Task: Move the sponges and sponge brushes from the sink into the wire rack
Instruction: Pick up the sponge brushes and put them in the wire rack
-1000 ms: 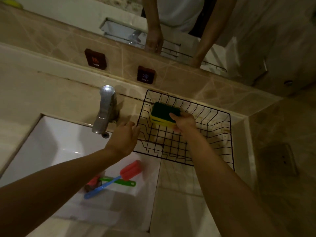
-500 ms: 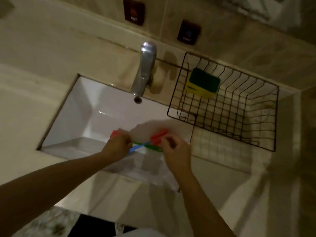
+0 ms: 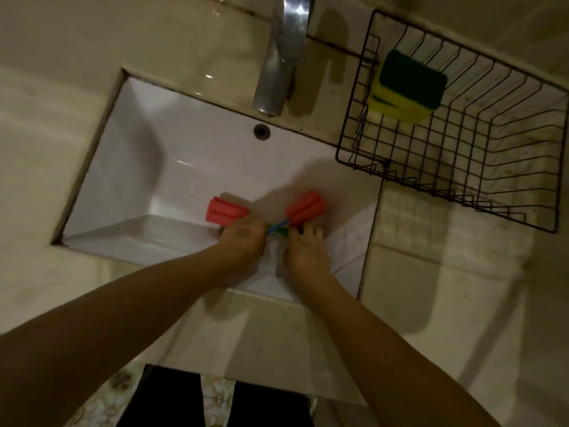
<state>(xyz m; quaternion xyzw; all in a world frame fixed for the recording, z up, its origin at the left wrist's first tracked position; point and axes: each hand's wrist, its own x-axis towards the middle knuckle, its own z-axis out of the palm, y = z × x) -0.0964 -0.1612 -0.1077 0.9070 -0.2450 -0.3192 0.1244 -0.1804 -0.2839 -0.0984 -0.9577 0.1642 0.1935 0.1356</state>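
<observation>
Two sponge brushes with red ribbed foam heads are in the white sink [image 3: 160,180]. My left hand [image 3: 241,238] is closed on the handle of the left sponge brush [image 3: 224,211]. My right hand [image 3: 304,251] is closed on the handle of the right sponge brush [image 3: 306,208]. A short stretch of blue and green handle [image 3: 278,228] shows between the hands; which handle belongs to which head is hidden. A stack of yellow sponges with green scouring tops [image 3: 406,84] lies in the far left corner of the black wire rack [image 3: 348,149].
A chrome tap [image 3: 283,53] stands behind the sink, over the overflow hole [image 3: 261,131]. The rack sits on the beige counter [image 3: 431,288] to the right of the sink, against the tiled wall.
My right hand let go of the sponge in the rack and dropped into the sink. Both hands closed on the brush handles, and the view tilted down onto the sink.
</observation>
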